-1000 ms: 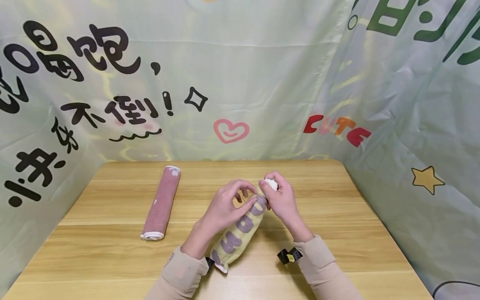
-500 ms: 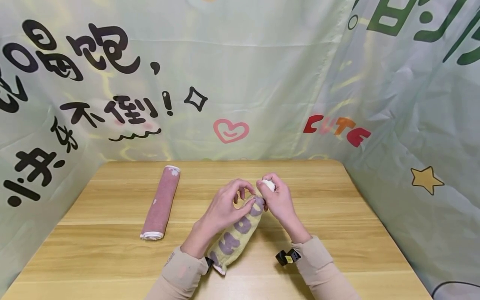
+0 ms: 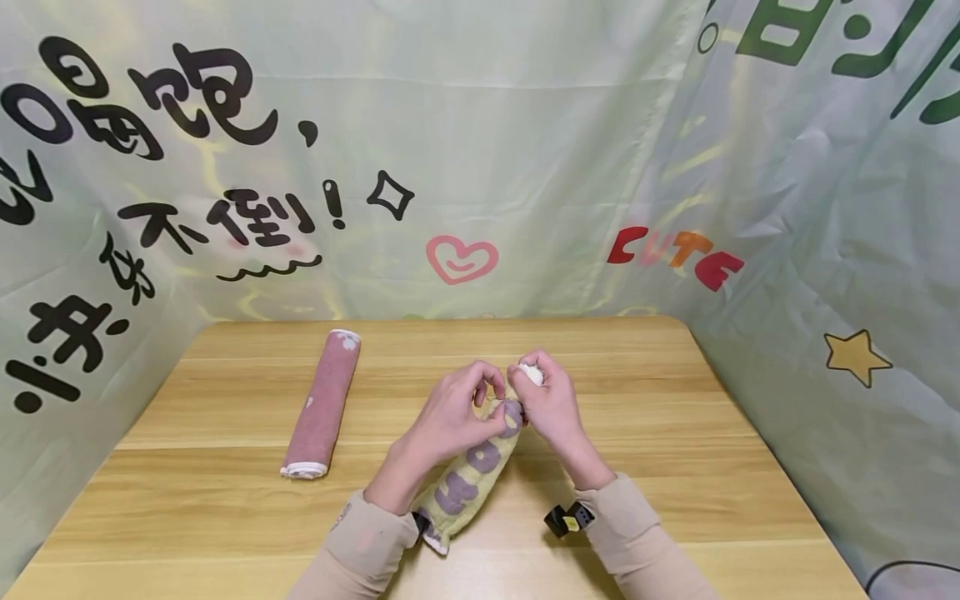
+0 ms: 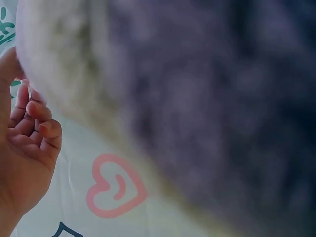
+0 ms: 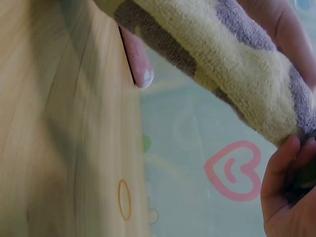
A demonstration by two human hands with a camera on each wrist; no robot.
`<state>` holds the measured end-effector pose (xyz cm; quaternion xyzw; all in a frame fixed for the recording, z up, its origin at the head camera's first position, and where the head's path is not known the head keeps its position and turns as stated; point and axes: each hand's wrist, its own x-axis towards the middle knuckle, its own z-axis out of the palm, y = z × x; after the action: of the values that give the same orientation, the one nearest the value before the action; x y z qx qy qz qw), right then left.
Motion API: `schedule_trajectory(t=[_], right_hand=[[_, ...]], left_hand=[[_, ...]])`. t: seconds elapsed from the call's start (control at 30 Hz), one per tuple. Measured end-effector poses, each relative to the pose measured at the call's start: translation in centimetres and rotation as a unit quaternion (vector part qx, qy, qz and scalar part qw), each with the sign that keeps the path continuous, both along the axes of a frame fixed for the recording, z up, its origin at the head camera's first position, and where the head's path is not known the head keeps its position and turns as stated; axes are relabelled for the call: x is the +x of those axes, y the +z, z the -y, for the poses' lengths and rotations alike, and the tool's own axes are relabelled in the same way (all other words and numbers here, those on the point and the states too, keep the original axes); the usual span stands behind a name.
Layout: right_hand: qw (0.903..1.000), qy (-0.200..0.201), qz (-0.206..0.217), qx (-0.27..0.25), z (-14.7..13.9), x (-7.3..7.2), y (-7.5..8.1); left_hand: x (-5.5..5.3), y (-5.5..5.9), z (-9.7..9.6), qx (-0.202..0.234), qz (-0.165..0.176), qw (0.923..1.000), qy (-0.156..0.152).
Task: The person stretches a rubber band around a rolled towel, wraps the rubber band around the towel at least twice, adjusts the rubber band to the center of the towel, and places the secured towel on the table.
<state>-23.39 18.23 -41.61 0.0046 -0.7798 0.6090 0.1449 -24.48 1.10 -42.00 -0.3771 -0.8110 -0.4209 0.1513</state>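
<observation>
A plump rolled towel [image 3: 465, 483], yellow with purple markings, slants up from the table between my forearms. My right hand [image 3: 551, 404] grips its upper end, where a white tuft [image 3: 532, 374] shows above the thumb. At the near side of that end my left hand [image 3: 457, 408] pinches with thumb and forefinger, the other fingers curled. Blurred cloth fills much of the left wrist view, beside the curled left fingers [image 4: 37, 118]. In the right wrist view the towel runs to the right fingers [image 5: 281, 168].
A pink rolled towel [image 3: 322, 408] with white ends lies to the left on the wooden table [image 3: 660, 417]. The right wrist view shows a thin yellow loop [image 5: 124, 200] near the table's far edge. A printed cloth backdrop [image 3: 525, 167] surrounds the table's back and sides.
My right hand has shifted slightly left and nearer, with the yellow towel's upper end in it. The left thumb and forefinger have drawn closer together. The pink towel has stayed put.
</observation>
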Motion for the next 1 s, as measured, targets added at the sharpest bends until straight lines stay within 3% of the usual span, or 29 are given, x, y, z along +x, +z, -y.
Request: schedule_trajectory(t=[0.23, 0.47, 0.73, 1.0], right_hand=[[0.9994, -0.008, -0.007, 0.032, 0.1, 0.0, 0.0], [0.9991, -0.006, 0.015, 0.039, -0.1, -0.2, 0.0], [0.9980, -0.007, 0.062, 0.015, -1.1, -0.7, -0.1], [0.9981, -0.003, 0.059, -0.015, -1.6, -1.0, -0.2]], left_hand=[[0.3, 0.1, -0.4, -0.001, -0.022, 0.9997, -0.014], [0.2, -0.1, -0.2, 0.003, -0.027, 0.9992, -0.029], [0.3, -0.4, -0.5, 0.007, 0.004, 0.9966, -0.082], [0.5, -0.5, -0.9, -0.007, 0.018, 0.9966, -0.080]])
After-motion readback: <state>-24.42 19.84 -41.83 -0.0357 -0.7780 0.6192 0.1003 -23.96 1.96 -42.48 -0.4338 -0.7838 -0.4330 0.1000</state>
